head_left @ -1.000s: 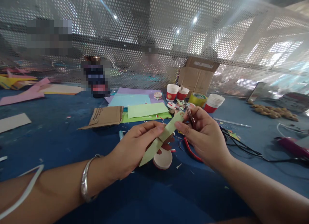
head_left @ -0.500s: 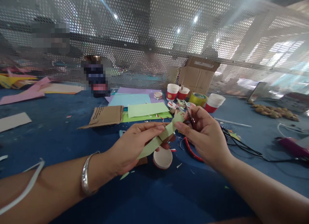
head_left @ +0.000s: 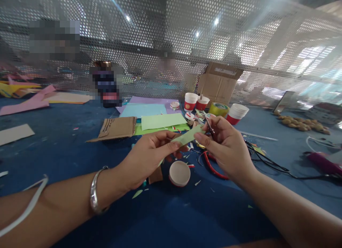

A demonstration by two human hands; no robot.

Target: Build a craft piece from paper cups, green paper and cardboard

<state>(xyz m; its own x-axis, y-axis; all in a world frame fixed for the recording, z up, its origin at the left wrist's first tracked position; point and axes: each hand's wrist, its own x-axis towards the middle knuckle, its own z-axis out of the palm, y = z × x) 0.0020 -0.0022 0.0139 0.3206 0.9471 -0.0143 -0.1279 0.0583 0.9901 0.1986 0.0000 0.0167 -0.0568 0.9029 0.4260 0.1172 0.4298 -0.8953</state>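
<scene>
A pale green paper strip (head_left: 187, 136) is stretched between my hands. My left hand (head_left: 153, 152) is closed on its near end, thumb on top and the other fingers underneath. My right hand (head_left: 227, 144) pinches the far end between thumb and fingers. It also holds slim metal scissors (head_left: 208, 123), their tips pointing up and away. Under that hand a red curved handle (head_left: 213, 168) shows; whether it belongs to the scissors I cannot tell. Below the strip, a paper cup (head_left: 180, 173) stands with its mouth up.
Brown cardboard (head_left: 117, 127) and green paper sheets (head_left: 163, 122) lie beyond my left hand. Farther back are paper cups (head_left: 237, 113), yellow tape (head_left: 218, 109) and a cardboard box (head_left: 219, 85). Black cables (head_left: 267, 161) run at right. Paper scraps (head_left: 137, 194) dot the blue table.
The strip's near part, which hung past my left palm, is now mostly out of sight behind my left hand. The left fingers have shifted along the strip. My right hand has barely moved.
</scene>
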